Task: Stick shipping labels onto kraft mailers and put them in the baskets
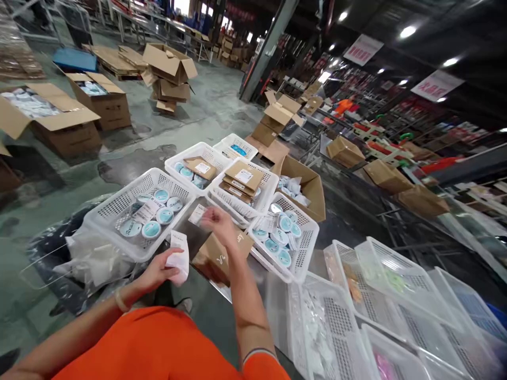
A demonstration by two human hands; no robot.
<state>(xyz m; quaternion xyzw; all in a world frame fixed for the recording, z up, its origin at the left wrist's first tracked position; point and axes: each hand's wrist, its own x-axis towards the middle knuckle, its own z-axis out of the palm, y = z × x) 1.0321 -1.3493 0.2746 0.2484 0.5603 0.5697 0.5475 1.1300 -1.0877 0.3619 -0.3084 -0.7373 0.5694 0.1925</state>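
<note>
My left hand (156, 272) is closed around a small white packet (180, 258) with faint print near its top. Pinched in the fingers of my right hand (219, 224) is a small white printed label (197, 215), partly blurred. A brown cardboard box (216, 256) with dark markings lies below my right forearm on the metal table. To the left of my hands is a white perforated basket (105, 219) of round discs with teal faces (151, 229) and a printed slip. Another basket (307, 250) of similar discs (285, 222) stands right of my right hand.
Brown mailers (243, 177) lie in a basket beyond my hands. An open carton (317, 192) of white packets stands behind. Several clear plastic bins (340, 322) line the lower right. Beside the left basket hangs a plastic bag (99, 256). Open cartons (75, 134) stand on the floor at left.
</note>
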